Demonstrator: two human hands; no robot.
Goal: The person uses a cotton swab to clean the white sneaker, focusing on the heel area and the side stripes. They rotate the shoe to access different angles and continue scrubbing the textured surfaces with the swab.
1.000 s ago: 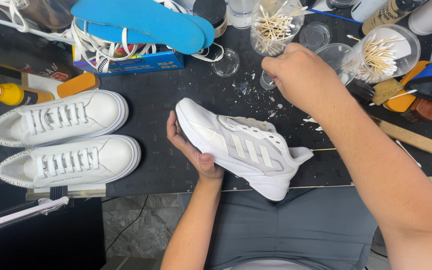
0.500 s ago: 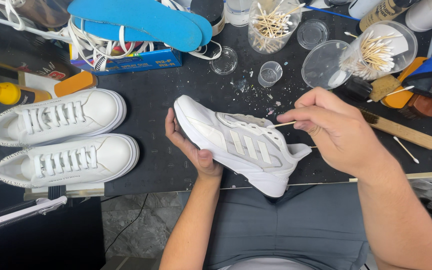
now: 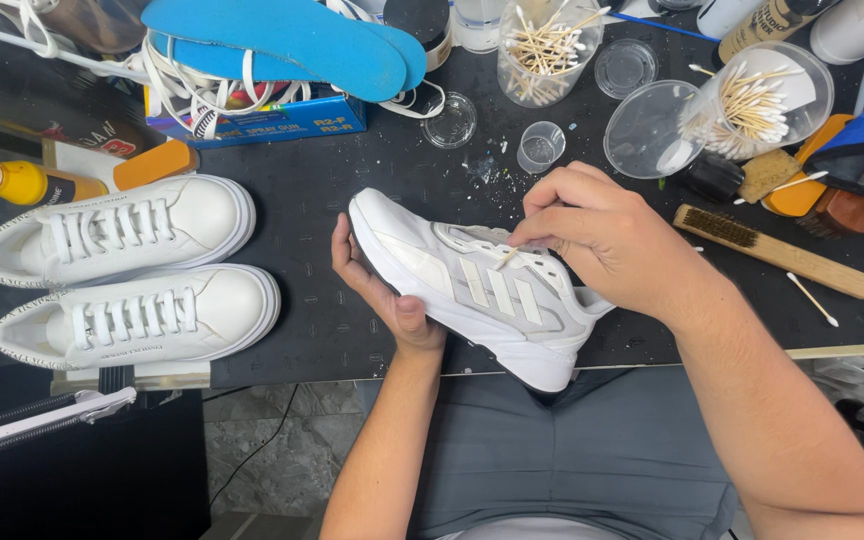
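Since half a second ago the right hand (image 3: 602, 240) has come down onto the white sneaker (image 3: 472, 290), its fingers pinched on a cotton swab (image 3: 505, 257) whose tip now meets the upper near the stripes. Left hand (image 3: 382, 290) cups the sole, fingers curled around it, holding the shoe tilted over the front edge of the black table (image 3: 352, 190). Too hard a press could bend the thin stick or smear the mesh; a loose left grip might let the shoe roll towards the lap. Behind, a blue rectangular box (image 3: 282, 122) lies under laces and blue insoles (image 3: 282, 40); a yellow bottle (image 3: 27, 183) lies far left, beside a white pair (image 3: 132, 270).
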